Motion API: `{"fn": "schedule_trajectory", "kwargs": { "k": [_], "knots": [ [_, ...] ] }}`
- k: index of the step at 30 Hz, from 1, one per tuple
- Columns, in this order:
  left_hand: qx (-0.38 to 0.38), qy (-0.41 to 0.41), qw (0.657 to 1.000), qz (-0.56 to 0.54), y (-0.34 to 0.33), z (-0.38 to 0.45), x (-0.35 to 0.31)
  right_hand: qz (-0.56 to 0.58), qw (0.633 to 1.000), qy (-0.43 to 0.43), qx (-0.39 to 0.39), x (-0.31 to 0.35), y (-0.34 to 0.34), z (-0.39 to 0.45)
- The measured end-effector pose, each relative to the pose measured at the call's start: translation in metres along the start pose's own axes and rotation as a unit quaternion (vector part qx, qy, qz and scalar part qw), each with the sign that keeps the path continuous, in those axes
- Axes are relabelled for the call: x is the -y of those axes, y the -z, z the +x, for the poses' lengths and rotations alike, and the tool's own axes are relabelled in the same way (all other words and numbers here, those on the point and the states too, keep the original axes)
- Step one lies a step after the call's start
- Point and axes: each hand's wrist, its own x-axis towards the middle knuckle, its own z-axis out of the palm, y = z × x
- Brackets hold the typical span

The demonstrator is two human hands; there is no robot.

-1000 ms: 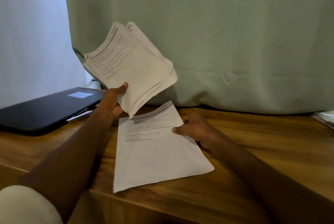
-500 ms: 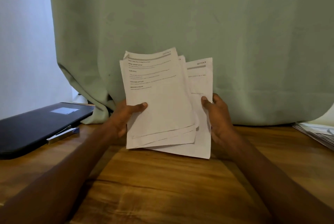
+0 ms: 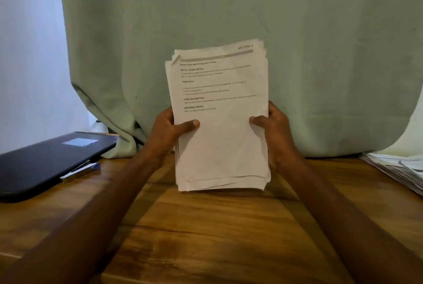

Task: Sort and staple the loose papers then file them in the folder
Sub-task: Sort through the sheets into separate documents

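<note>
A stack of printed white papers [image 3: 219, 141] stands upright above the wooden table [image 3: 206, 233], its top sheet headed "SECTION 1". My left hand [image 3: 170, 133] grips the stack's left edge, thumb across the front. My right hand [image 3: 274, 132] grips the right edge the same way. The sheets' edges lie nearly flush, with the bottom edge just above or on the tabletop. A dark folder [image 3: 45, 162] lies flat at the far left. A silver stapler [image 3: 79, 171] rests at the folder's near edge.
A pale green curtain [image 3: 229, 20] hangs right behind the papers and drapes onto the table. More papers [image 3: 398, 169] are piled at the right edge. Bare wood stretches between my forearms toward me.
One second ago my right hand held a single sheet on the table and my left a fanned bunch. Both hands have since gathered all sheets into one squared, upright stack.
</note>
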Motion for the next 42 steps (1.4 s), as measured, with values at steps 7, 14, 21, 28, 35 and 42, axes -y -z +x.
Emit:
{"fn": "schedule_trajectory", "kwargs": {
  "k": [7, 14, 21, 28, 35, 42],
  "knots": [
    [-0.02, -0.038, 0.999, -0.013, -0.033, 0.006, -0.037, -0.031, 0.997, 0.075, -0.012, 0.042, 0.017, -0.017],
    [0.029, 0.159, 0.983, 0.082, -0.038, -0.062, 0.02, -0.057, 0.996, -0.07, -0.021, -0.013, 0.046, -0.062],
    [0.008, 0.106, 0.988, 0.109, -0.058, -0.052, 0.008, -0.098, 0.995, 0.004, -0.032, 0.003, 0.042, -0.054],
    [-0.038, 0.082, 0.976, 0.2, -0.066, -0.051, 0.023, -0.077, 0.995, -0.036, -0.058, -0.021, 0.051, -0.059],
    [-0.006, 0.1, 0.967, 0.235, -0.065, -0.06, 0.044, -0.186, 0.981, -0.046, -0.033, -0.036, 0.054, -0.063],
    [0.004, 0.068, 0.953, 0.295, -0.061, -0.055, 0.052, -0.237, 0.968, -0.08, -0.015, -0.056, 0.045, -0.061]
  ]
}}
